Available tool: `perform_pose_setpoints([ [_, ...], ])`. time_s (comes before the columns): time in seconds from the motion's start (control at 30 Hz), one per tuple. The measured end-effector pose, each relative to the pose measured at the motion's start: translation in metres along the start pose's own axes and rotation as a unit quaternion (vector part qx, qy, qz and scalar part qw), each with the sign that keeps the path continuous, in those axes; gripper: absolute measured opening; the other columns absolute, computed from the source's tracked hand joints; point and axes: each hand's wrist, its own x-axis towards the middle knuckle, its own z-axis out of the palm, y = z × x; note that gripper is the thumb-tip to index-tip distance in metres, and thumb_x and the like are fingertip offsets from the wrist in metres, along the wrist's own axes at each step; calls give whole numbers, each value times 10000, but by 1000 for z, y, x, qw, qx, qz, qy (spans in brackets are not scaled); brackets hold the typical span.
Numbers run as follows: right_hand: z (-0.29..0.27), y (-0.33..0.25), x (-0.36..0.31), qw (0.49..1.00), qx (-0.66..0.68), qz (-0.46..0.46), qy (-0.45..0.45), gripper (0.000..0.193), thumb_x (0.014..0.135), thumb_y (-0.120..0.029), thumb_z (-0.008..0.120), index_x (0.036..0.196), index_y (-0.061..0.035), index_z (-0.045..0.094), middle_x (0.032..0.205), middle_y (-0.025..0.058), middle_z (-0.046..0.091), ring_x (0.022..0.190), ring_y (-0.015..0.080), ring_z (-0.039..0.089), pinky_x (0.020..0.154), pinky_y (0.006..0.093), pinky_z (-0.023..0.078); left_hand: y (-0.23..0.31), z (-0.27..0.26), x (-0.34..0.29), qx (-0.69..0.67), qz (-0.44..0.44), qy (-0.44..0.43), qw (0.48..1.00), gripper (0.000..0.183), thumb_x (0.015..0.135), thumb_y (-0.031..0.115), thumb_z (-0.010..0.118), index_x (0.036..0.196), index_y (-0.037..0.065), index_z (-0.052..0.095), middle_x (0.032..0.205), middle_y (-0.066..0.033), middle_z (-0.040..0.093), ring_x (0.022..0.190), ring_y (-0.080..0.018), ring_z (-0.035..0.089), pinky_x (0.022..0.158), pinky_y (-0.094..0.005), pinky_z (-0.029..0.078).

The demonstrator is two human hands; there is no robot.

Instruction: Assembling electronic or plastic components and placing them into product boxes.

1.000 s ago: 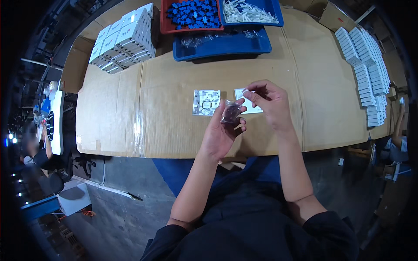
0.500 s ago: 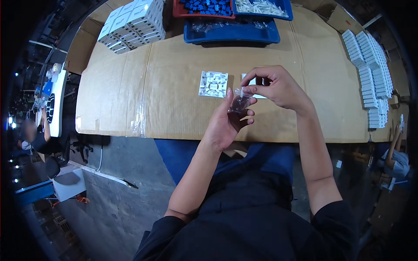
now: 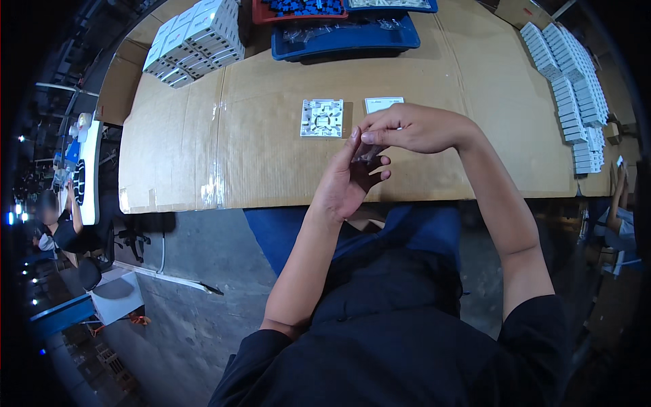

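My left hand (image 3: 343,182) is raised over the near edge of the table, palm up, holding a small clear plastic bag (image 3: 367,151) between thumb and fingers. My right hand (image 3: 424,129) reaches across from the right, its thumb and fingertips pinched together at the top of the bag. Whatever those fingertips grip is hidden. Beyond my hands lies a square white plastic box base (image 3: 322,118) with moulded shapes inside. A flat white cover (image 3: 384,104) is to its right, partly behind my right hand.
Cardboard (image 3: 264,163) covers the table. White boxes (image 3: 193,44) are stacked far left, more white pieces (image 3: 576,102) far right. At the back are a blue tray (image 3: 346,46) of clear bags and a red tray (image 3: 260,13) of blue parts. Another person (image 3: 66,224) sits far left.
My right hand has come down and left against the bag, its wrist now bent across. A small white piece earlier visible at its fingertips is now hidden. The whole view has shifted slightly.
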Motion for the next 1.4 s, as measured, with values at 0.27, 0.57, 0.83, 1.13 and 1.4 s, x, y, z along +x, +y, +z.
perform_pose_setpoints([
  [0.27,2,-17,-9,996,-47,-28,74,409,1107,-324,544,1295,13,680,1191,121,728,1095,202,679,984,349,523,1,0,-3,-17,-10,10,1000,493,1053,543,577,1323,133,623,1173,-60,704,986,-196,655,851,-370,551],
  [0.57,8,-9,3,997,-41,-20,66,430,1101,-357,545,1279,-1,707,1255,121,718,1081,217,693,968,352,535,-1,-4,-5,-20,-2,3,1000,469,1064,509,564,1352,140,607,1252,-73,695,1062,-234,657,882,-403,542],
  [0.83,5,-2,6,992,-37,-82,86,461,1106,-390,527,1351,-28,673,1209,121,741,1084,207,700,960,350,545,-1,-5,0,-14,-4,-13,1000,476,1081,489,541,1372,117,592,1277,-88,691,1119,-266,667,916,-418,542],
  [1.13,0,-5,7,998,-33,27,48,509,1112,-416,505,1359,4,651,1152,141,744,1073,231,700,942,349,540,-6,-16,4,-25,-10,-18,999,455,1098,468,506,1358,104,587,1217,-92,701,1171,-283,666,943,-442,543],
  [1.4,-23,20,3,991,-80,-24,105,422,1110,-357,534,1189,10,726,1119,125,748,1048,201,683,937,347,523,-9,-27,18,-45,-59,-14,997,466,1109,473,471,1375,109,587,1215,-96,700,1068,-235,668,933,-412,543],
])
